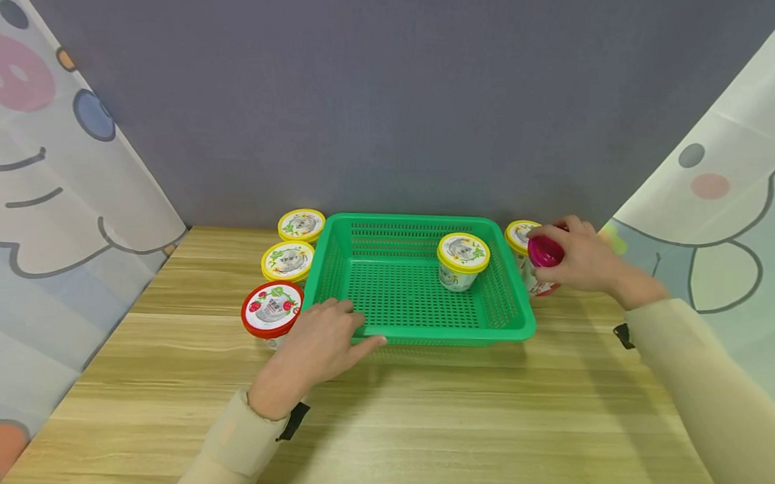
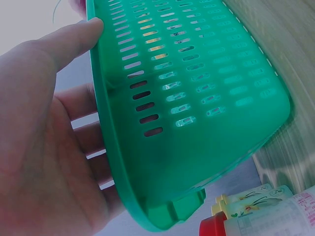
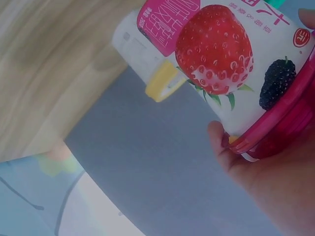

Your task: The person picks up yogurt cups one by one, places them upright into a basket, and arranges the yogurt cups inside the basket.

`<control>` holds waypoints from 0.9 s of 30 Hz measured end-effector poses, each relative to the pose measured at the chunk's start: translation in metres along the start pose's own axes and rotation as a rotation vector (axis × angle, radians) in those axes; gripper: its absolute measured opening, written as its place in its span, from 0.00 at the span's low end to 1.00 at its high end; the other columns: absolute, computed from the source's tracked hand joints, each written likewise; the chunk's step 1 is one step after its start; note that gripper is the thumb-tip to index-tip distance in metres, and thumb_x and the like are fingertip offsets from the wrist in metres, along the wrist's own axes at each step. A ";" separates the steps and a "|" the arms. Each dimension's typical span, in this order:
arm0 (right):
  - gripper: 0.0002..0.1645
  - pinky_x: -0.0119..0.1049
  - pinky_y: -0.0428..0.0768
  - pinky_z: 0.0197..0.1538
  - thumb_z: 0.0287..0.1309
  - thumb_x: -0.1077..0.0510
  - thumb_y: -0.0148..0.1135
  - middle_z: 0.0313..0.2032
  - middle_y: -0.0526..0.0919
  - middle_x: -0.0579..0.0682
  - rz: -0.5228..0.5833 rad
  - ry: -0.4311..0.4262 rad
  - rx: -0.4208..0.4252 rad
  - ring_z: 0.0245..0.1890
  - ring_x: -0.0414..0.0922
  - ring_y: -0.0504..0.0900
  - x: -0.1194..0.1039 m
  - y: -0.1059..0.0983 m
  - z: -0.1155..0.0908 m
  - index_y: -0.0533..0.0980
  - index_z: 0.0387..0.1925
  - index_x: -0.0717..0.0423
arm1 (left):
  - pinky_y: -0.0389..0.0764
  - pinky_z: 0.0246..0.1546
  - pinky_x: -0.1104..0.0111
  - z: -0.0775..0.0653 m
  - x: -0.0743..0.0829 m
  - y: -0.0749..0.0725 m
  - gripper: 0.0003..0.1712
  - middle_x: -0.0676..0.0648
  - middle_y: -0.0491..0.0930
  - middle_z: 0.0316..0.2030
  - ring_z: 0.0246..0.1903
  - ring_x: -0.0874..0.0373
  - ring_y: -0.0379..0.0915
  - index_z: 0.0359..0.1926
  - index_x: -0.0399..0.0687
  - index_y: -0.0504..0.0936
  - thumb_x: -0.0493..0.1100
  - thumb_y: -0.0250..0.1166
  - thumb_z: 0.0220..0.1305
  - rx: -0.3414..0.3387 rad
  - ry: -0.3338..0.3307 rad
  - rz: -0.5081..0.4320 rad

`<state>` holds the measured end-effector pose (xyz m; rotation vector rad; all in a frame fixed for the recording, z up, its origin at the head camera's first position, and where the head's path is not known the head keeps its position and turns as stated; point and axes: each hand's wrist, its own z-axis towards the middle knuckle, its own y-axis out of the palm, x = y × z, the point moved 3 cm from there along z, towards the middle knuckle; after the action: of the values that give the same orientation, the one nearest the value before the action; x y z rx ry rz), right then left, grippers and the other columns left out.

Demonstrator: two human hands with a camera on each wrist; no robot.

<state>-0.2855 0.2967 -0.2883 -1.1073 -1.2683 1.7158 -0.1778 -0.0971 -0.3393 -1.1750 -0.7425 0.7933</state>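
My right hand point(image 1: 582, 256) grips a yogurt cup point(image 3: 216, 54) by its magenta lid point(image 1: 544, 252), at the right of the green basket point(image 1: 416, 333). Strawberry and mulberry pictures cover the cup's white side in the right wrist view. At the basket's near left corner, my left hand point(image 1: 316, 343) holds the rim, thumb on the outside and fingers over the edge. Inside the basket, toward the right, stands a tub with a yellow-rimmed lid point(image 1: 463, 253). Another yellow-lidded tub point(image 1: 519, 232) is behind the yogurt cup, partly hidden by it and my right hand.
Along the basket's left side stand two yellow-rimmed tubs point(image 1: 287, 260) and a red-rimmed strawberry tub point(image 1: 272, 309), nearest my left hand. The wooden table point(image 1: 432, 421) ends at a grey panel point(image 1: 392, 107) at the back. Cartoon-printed sheets point(image 1: 56, 173) flank both sides.
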 end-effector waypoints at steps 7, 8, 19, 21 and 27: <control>0.34 0.58 0.81 0.42 0.53 0.51 0.68 0.59 0.65 0.68 0.022 -0.001 -0.011 0.56 0.66 0.64 -0.006 -0.010 0.000 0.74 0.62 0.53 | 0.71 0.31 0.64 0.000 0.000 0.000 0.26 0.54 0.68 0.22 0.25 0.57 0.65 0.23 0.50 0.79 0.64 0.66 0.66 0.002 0.003 -0.008; 0.34 0.58 0.81 0.42 0.53 0.52 0.68 0.59 0.65 0.68 0.023 -0.002 -0.008 0.56 0.66 0.64 -0.007 -0.012 0.000 0.74 0.62 0.54 | 0.71 0.31 0.64 0.000 0.000 -0.001 0.26 0.54 0.68 0.23 0.25 0.57 0.66 0.23 0.50 0.79 0.64 0.66 0.66 0.002 0.004 -0.008; 0.34 0.62 0.80 0.43 0.52 0.53 0.69 0.59 0.65 0.68 0.034 -0.019 0.018 0.57 0.67 0.63 -0.017 -0.031 0.000 0.74 0.62 0.55 | 0.72 0.32 0.64 0.000 0.000 -0.001 0.25 0.55 0.68 0.23 0.25 0.57 0.66 0.25 0.49 0.81 0.64 0.67 0.65 0.001 0.002 -0.012; 0.34 0.62 0.81 0.43 0.52 0.52 0.69 0.59 0.65 0.68 0.031 -0.026 0.018 0.58 0.68 0.63 -0.019 -0.033 0.000 0.74 0.62 0.54 | 0.72 0.32 0.63 0.000 0.001 0.000 0.25 0.54 0.69 0.23 0.25 0.57 0.66 0.25 0.49 0.81 0.63 0.67 0.65 0.000 0.002 -0.014; 0.34 0.62 0.81 0.43 0.52 0.52 0.71 0.59 0.64 0.68 0.033 -0.033 0.015 0.58 0.68 0.63 -0.024 -0.038 0.002 0.74 0.62 0.52 | 0.72 0.32 0.63 0.000 0.001 0.000 0.25 0.54 0.69 0.23 0.25 0.57 0.67 0.25 0.48 0.81 0.63 0.67 0.65 0.002 0.006 -0.012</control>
<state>-0.2762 0.2846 -0.2459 -1.1009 -1.2614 1.7716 -0.1772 -0.0967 -0.3389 -1.1698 -0.7431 0.7800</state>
